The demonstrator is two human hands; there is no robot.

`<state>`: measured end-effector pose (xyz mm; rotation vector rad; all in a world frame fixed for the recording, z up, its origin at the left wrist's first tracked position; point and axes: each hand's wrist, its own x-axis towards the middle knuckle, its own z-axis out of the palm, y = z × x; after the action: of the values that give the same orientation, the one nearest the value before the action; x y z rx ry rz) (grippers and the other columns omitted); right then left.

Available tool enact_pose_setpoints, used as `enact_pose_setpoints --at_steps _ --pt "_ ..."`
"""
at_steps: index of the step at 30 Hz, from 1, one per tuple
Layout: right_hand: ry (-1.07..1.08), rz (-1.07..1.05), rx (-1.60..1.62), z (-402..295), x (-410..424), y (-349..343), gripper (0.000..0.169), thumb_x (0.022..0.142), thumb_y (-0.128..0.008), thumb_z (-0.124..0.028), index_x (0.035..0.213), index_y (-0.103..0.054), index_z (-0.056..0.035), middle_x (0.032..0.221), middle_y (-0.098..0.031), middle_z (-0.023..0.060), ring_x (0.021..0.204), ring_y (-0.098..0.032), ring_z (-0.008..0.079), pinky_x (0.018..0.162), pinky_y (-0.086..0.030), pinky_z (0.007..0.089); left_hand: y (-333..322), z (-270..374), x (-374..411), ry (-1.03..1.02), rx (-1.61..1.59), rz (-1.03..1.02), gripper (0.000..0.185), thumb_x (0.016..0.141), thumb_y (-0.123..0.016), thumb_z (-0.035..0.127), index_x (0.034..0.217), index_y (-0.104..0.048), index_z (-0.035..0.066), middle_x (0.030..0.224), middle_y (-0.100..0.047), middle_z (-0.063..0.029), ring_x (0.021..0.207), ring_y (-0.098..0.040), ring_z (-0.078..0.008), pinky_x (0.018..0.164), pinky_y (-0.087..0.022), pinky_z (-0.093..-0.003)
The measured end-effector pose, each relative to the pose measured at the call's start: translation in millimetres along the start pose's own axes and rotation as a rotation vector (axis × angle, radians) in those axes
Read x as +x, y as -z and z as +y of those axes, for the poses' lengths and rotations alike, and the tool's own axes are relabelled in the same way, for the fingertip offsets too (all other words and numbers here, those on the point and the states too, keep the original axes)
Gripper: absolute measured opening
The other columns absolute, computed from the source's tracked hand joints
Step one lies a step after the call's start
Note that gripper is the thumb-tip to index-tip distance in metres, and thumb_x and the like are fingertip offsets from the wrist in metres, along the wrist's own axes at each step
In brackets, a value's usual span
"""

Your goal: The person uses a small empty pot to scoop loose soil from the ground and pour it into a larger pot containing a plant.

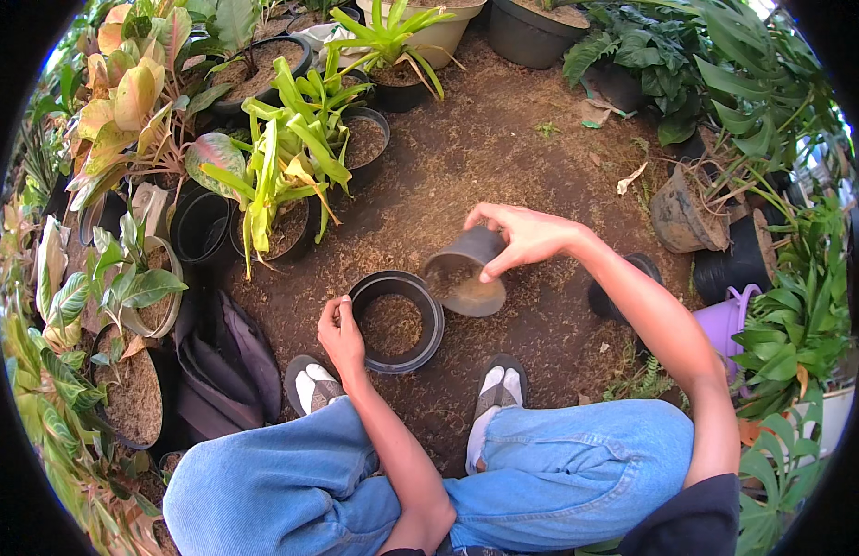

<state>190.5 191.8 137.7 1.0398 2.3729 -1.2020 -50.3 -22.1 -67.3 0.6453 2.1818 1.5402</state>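
A round black plastic plant pot stands upright on the soil between my feet, with brown potting mix inside it. My left hand grips its left rim, thumb at the edge. Just up and right of it, my right hand holds a smaller dark plastic pot from above by its base and side. That pot is tipped, its mouth towards me and down near the larger pot's right rim. A little brown material clings inside it; whether any is falling out cannot be made out.
Potted bromeliads and an empty black pot stand at the left, near a dark folded bag. On the right lie a tilted pot with roots, a dark pot behind my forearm and a purple pot. Large pots line the back.
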Motion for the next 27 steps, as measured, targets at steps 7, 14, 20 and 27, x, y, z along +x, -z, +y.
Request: enact_pose_setpoints --at_steps 7,14,20,27 --pt "0.198 0.193 -0.289 -64.1 -0.2 -32.0 0.084 0.066 -0.090 -0.041 0.134 -0.050 -0.0115 0.118 -0.051 0.0200 0.115 -0.053 0.0394 0.098 -0.045 0.0500 -1.1 6.2 -1.1 0.079 0.044 -0.070 0.031 0.098 -0.063 0.028 0.103 -0.071 -0.002 0.085 -0.070 -0.0145 0.082 -0.063 -0.0205 0.080 -0.049 -0.0360" --pt "0.288 0.350 -0.558 -89.6 1.1 -52.7 0.083 0.065 -0.091 -0.037 0.132 -0.052 -0.0067 0.119 -0.051 0.0223 0.114 -0.053 0.0401 0.096 -0.045 0.0533 -4.9 6.0 -1.9 0.007 0.006 -0.022 0.031 0.098 -0.062 0.026 0.093 -0.066 -0.005 0.072 -0.052 -0.0017 0.073 -0.046 -0.0120 0.068 -0.040 -0.0302" --pt "0.340 0.430 -0.618 -92.0 -1.5 -58.9 0.081 0.064 -0.091 -0.038 0.129 -0.055 -0.0045 0.117 -0.051 0.0231 0.113 -0.053 0.0406 0.094 -0.049 0.0519 -3.4 6.6 -1.6 0.021 0.017 -0.050 0.030 0.098 -0.063 0.026 0.097 -0.068 -0.004 0.079 -0.060 -0.0068 0.078 -0.053 -0.0154 0.075 -0.045 -0.0319" --pt "0.263 0.431 -0.436 -72.9 1.7 -39.5 0.073 0.072 -0.084 -0.046 0.131 -0.056 -0.0118 0.112 -0.052 0.0210 0.110 -0.054 0.0410 0.096 -0.047 0.0506 0.9 -5.6 1.5 -0.007 0.008 -0.040 0.032 0.098 -0.064 0.028 0.101 -0.071 -0.003 0.082 -0.069 -0.0113 0.079 -0.061 -0.0188 0.077 -0.049 -0.0347"
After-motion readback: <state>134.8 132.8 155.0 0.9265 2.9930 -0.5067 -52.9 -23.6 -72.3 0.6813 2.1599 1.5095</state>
